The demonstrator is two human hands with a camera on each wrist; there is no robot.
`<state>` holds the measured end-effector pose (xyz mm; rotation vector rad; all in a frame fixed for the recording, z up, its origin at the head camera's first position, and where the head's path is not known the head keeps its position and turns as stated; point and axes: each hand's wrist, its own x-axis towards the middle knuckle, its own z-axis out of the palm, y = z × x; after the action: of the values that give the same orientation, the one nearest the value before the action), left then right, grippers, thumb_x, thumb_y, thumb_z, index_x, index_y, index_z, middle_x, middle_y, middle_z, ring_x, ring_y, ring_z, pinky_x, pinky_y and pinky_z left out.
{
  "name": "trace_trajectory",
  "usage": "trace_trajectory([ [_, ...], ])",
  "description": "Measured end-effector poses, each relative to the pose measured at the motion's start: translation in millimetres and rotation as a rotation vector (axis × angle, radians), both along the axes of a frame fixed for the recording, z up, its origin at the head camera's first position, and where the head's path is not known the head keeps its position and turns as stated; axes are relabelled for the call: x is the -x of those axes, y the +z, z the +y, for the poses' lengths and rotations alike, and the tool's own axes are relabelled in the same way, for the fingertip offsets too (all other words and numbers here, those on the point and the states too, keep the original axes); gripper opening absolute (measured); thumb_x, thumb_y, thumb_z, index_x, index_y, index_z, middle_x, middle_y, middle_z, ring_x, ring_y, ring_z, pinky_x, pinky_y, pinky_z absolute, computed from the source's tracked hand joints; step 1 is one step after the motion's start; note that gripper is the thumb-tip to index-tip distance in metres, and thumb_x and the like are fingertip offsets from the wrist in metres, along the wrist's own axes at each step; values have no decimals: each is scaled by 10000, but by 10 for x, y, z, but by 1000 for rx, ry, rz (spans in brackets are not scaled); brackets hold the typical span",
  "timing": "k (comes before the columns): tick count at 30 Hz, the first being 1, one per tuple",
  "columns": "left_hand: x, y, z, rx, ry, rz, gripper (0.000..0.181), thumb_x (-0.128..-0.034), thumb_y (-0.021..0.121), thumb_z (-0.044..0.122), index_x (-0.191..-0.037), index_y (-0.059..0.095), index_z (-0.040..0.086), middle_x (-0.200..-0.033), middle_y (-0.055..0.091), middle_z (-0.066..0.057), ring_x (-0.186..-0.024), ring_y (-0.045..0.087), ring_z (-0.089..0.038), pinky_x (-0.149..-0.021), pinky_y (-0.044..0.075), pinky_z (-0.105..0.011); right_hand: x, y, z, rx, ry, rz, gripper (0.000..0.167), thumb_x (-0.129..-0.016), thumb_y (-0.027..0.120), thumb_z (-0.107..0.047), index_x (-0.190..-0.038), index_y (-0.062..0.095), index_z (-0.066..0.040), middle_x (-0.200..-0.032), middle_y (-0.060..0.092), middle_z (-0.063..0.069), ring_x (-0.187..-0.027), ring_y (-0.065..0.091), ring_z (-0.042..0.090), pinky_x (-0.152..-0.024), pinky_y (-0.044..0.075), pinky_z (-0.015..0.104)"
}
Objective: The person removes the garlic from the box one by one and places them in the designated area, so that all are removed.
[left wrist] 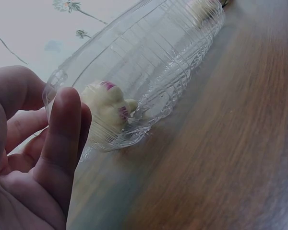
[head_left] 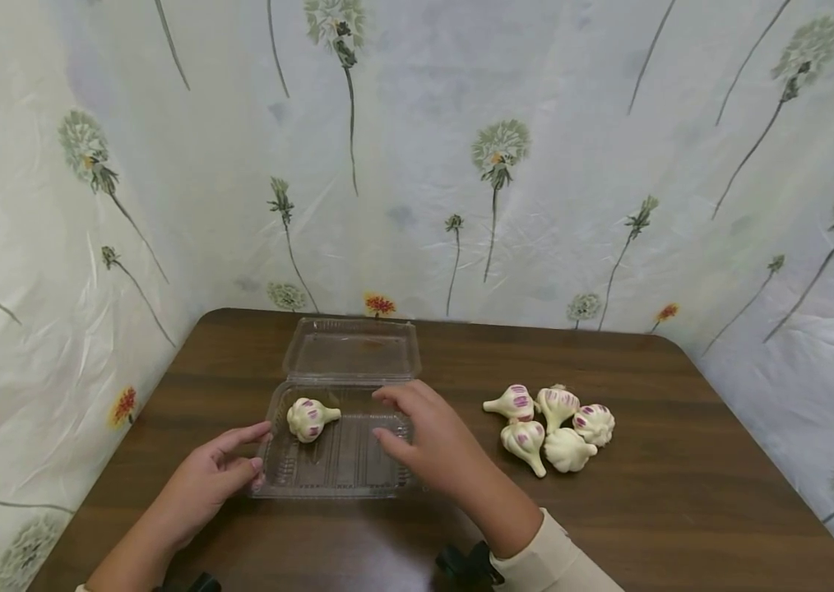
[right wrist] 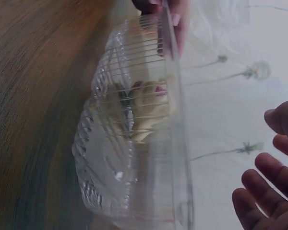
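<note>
A clear plastic clamshell box (head_left: pixel 346 473) lies on the table with its lid (head_left: pixel 354 349) folded back, away from me. One garlic bulb (head_left: pixel 306 420), white with purple marks, lies in the left part of its base, stem pointing right. My left hand (head_left: pixel 198 489) pinches the left rim of the box between thumb and fingers, which the left wrist view confirms. Over the right part of the base hovers my right hand (head_left: pixel 428 436), thumb and fingers spread apart. Nothing is held in it; the right wrist view shows its fingers (right wrist: pixel 254 187) apart from the rim.
Several more garlic bulbs (head_left: pixel 524 444) lie in a cluster on the brown wooden table (head_left: pixel 646 501), to the right of my right forearm. A flower-printed sheet (head_left: pixel 402 214) hangs behind the table's far edge and at both sides.
</note>
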<state>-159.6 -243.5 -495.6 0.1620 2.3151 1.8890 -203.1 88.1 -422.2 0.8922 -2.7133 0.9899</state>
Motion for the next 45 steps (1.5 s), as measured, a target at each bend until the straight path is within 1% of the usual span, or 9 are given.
trace_trajectory([
  [10,-35,-20,-3,-25,-5,-10,558,-1014,687,127,-1534,504,39,-1517,485,-253,-830,690,-147,-796,589,-289,38,-18,-163,-91,57,-10,449,-983,754,-250,-1397,623,-137,-1329,628,54,-1176,607,191,-988,547,431],
  [15,-42,-5,-7,-30,5,-21,559,-1014,687,130,-1536,506,49,-1522,489,-239,-845,694,-153,-804,591,-286,80,-2,-256,-176,66,-80,544,-988,748,-338,-1475,568,-175,-1404,592,41,-1252,587,214,-1024,535,452],
  [20,-32,-2,1,-26,-5,-10,565,-1014,686,134,-1539,499,44,-1524,488,-244,-857,696,-151,-803,590,-285,150,-75,-317,-243,78,-146,622,-980,753,-393,-1527,519,-213,-1457,554,23,-1320,561,215,-1053,522,462],
  [24,-9,-17,2,3,-17,0,563,-1019,688,165,-1539,503,54,-1532,491,-235,-864,700,-158,-827,581,-279,199,-128,-361,-255,90,-164,635,-977,756,-395,-1536,511,-221,-1482,543,12,-1351,545,204,-1076,512,452],
  [29,21,-14,1,35,-27,22,559,-1022,690,188,-1538,509,73,-1540,486,-220,-884,710,-174,-851,581,-284,233,-115,-437,-271,97,-164,631,-982,750,-392,-1540,507,-224,-1493,542,4,-1361,542,194,-1084,510,444],
  [34,21,8,-5,12,-26,38,554,-1022,680,145,-1535,501,41,-1533,474,-240,-865,702,-149,-811,590,-285,251,-96,-531,-269,102,-143,626,-986,742,-402,-1538,510,-220,-1479,551,-4,-1330,557,182,-1068,517,432],
  [36,18,5,-8,7,-17,26,551,-1019,685,142,-1533,509,51,-1531,483,-224,-862,701,-146,-806,590,-284,258,-83,-573,-265,99,-147,627,-985,742,-405,-1537,508,-220,-1479,552,1,-1321,562,186,-1057,522,434],
  [42,4,-4,-17,-5,-10,30,549,-1014,688,132,-1529,516,50,-1529,488,-228,-865,703,-141,-794,593,-283,309,-60,-695,-190,100,-208,595,-987,747,-376,-1510,536,-189,-1446,575,46,-1287,572,205,-1045,524,450],
  [45,-5,-10,-21,-7,-19,44,554,-1017,681,127,-1533,503,34,-1529,476,-251,-866,700,-140,-789,592,-284,330,-69,-735,-184,81,-228,600,-986,745,-389,-1513,536,-193,-1442,573,49,-1274,581,206,-1027,533,443],
])
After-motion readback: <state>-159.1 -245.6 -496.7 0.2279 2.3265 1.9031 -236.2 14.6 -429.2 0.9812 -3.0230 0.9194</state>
